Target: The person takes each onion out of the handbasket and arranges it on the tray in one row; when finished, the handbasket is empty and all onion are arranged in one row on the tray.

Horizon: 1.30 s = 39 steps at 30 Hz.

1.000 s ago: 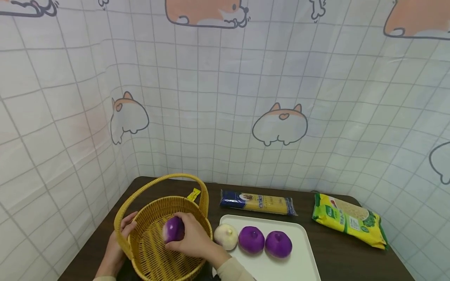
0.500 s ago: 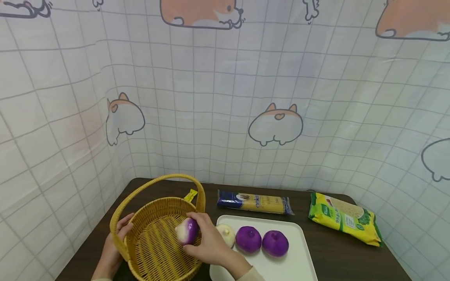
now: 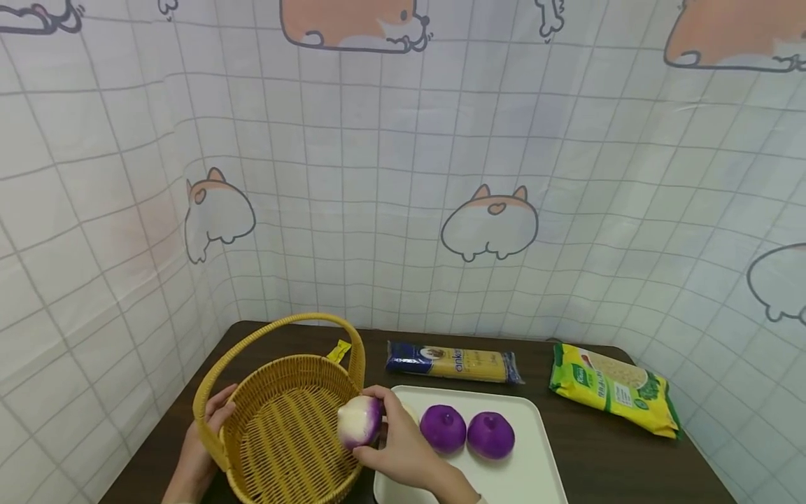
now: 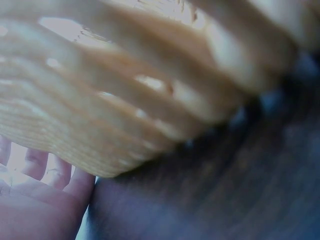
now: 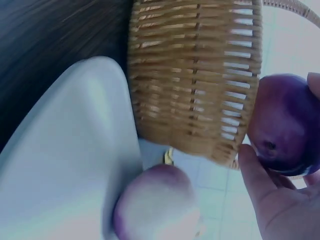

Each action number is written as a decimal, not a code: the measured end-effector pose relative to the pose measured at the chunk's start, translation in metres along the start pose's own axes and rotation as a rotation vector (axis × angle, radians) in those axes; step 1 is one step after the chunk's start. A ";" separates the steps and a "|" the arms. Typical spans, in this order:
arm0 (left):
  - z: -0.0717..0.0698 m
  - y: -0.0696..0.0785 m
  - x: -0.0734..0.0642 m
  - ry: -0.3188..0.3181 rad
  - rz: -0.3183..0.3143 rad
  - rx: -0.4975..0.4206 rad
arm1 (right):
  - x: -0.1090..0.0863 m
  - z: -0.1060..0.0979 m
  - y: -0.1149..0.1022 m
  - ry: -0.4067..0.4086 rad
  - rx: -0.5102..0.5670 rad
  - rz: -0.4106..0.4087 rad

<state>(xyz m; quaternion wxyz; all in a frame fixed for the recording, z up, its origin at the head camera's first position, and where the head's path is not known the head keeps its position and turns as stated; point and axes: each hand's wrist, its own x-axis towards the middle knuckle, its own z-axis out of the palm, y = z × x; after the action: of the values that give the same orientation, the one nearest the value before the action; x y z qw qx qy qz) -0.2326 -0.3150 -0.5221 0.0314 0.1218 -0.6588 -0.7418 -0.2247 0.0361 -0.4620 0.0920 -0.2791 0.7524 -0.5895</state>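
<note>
We see the wicker basket [image 3: 286, 427] at the table's [image 3: 630, 462] 9 o'clock side, now empty: the purple-and-white turnip [image 3: 359, 421] that lay deep inside it a second ago rides above its 3 o'clock rim, moving toward the white tray [image 3: 535, 469]. We judge the work to be unloading the basket onto the tray, where two purple turnips [image 3: 443, 428] and a pale one, nearly hidden behind the hand, already sit. Our right hand [image 3: 403, 448] curls its fingers around the turnip; our left hand [image 3: 210, 437] grips the basket's 9 o'clock rim. The left wrist view is blurred; fingers there are barely legible.
</note>
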 end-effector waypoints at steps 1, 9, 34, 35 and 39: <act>0.000 0.000 0.000 0.001 -0.001 0.003 | -0.002 -0.001 0.001 0.000 0.024 0.001; 0.001 0.001 -0.001 0.003 -0.006 0.012 | -0.013 -0.017 0.006 0.055 -0.109 -0.052; 0.004 0.009 -0.009 -0.012 -0.016 0.020 | -0.061 -0.068 0.017 0.386 -0.007 0.040; 0.004 0.009 -0.009 -0.013 -0.016 0.017 | -0.064 -0.070 0.017 0.399 0.002 0.043; 0.002 0.004 -0.005 -0.016 -0.001 -0.003 | -0.073 -0.081 0.019 0.457 -0.016 0.059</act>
<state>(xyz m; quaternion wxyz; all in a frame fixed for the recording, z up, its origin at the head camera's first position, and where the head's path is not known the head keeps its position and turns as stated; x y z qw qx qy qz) -0.2285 -0.3129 -0.5170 0.0259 0.1163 -0.6579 -0.7437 -0.2080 0.1452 -0.4700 -0.0658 -0.1168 0.7662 -0.6285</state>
